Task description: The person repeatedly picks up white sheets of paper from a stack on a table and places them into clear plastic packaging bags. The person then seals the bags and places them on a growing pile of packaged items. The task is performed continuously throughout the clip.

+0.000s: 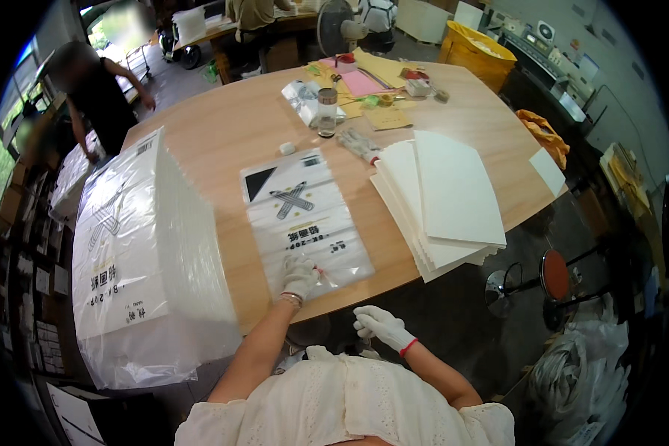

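Observation:
A clear plastic bag (pixel 305 212) with dark print and a pencil drawing lies flat on the wooden table in front of me. My left hand (pixel 301 278), in a white glove, rests on its near end with the fingers out over the plastic. Held off the table's near edge, my right hand (pixel 381 328) wears a white glove with a red cuff. Its fingers are curled together, and I see nothing in them. To the right lies a fanned stack of white paper sheets (pixel 459 189). A tall pile of similar printed bags (pixel 137 253) stands at the left.
A loose glove (pixel 357 144), a clear jar (pixel 327 113) and a small white block (pixel 286 149) sit farther back. Beyond are coloured papers (pixel 364 80) and tape rolls. A person (pixel 100 97) stands at the far left. A round stool (pixel 554 273) stands at the right.

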{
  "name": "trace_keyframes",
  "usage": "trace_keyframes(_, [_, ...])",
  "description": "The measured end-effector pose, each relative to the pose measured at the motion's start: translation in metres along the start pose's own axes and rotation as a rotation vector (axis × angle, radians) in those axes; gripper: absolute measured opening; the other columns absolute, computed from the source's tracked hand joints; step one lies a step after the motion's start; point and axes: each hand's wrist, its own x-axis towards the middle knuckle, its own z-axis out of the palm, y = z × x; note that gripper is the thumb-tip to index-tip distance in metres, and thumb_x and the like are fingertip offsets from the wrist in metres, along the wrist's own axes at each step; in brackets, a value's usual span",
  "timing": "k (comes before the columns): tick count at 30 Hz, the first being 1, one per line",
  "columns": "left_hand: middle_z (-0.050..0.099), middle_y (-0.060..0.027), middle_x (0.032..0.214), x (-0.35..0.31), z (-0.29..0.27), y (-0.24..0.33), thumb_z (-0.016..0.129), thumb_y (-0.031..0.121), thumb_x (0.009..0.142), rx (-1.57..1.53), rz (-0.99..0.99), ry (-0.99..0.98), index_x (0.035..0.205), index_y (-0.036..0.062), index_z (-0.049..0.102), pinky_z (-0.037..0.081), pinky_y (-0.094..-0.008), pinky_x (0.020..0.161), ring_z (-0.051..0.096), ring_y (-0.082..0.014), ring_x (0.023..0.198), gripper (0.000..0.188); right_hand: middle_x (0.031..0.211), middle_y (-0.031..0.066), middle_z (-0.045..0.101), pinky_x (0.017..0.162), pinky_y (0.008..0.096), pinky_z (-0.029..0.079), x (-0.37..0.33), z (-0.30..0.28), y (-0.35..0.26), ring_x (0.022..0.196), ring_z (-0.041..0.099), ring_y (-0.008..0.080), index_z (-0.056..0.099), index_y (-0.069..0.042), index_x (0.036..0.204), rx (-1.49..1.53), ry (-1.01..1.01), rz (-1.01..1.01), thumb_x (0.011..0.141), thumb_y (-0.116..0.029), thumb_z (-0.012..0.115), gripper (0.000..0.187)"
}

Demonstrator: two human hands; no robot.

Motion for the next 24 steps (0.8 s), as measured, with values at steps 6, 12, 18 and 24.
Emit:
trace_keyframes(6, [0.062, -0.0178, 0.076, 0.0, -0.042, 0.008, 0.052, 0.027, 0.085, -0.292, -0.032, -0.021, 0.083, 0.005, 0.06, 0.045, -0.0396, 0.061, 0.059, -0.0318, 0.065, 0.023, 0.101, 0.0064, 0.059, 0.073, 0.0262, 0.046, 0.094, 0.043, -0.055, 0.085, 0.056, 0.0139, 0.05, -0.004, 0.121, 0.395, -0.056, -0.063, 0.089, -0.029, 0.057, 0.041])
trace_keyframes(12, [0.059, -0.0046, 0.069, 0.041, -0.017, -0.076, 0.051, 0.02, 0.086, -1.207, -0.289, 0.219, 0.084, 0.0092, 0.058, 0.044, -0.0301, 0.053, 0.055, -0.0156, 0.058, 0.013, 0.102, 0.0104, 0.061, 0.08, 0.0345, 0.046, 0.125, 0.019, -0.079, 0.091, 0.058, 0.0257, 0.065, -0.007, 0.09, -0.477, 0.274, -0.443, 0.084, -0.027, 0.059, 0.022])
trace_keyframes(18, [0.054, 0.0015, 0.068, 0.062, -0.084, -0.011, 0.055, 0.01, 0.085, -1.027, -0.374, 0.186, 0.101, 0.0057, 0.054, 0.038, -0.0196, 0.048, 0.043, -0.0049, 0.054, 0.017, 0.105, 0.0156, 0.057, 0.089, 0.0358, 0.044, 0.127, 0.042, -0.103, 0.093, 0.057, 0.0293, 0.061, -0.004, 0.098, -0.885, 0.406, -1.135, 0.074, -0.016, 0.065, 0.027])
trace_keyframes(24, [0.057, 0.0003, 0.073, 0.043, -0.171, 0.08, 0.056, 0.006, 0.084, -0.955, -0.029, 0.159, 0.115, 0.0018, 0.051, 0.04, -0.0227, 0.053, 0.046, -0.0068, 0.058, 0.031, 0.101, 0.0156, 0.059, 0.085, 0.0381, 0.044, 0.188, 0.04, -0.061, 0.092, 0.057, 0.0294, 0.061, -0.004, 0.097, -1.046, 0.338, -0.942, 0.079, -0.019, 0.061, 0.023])
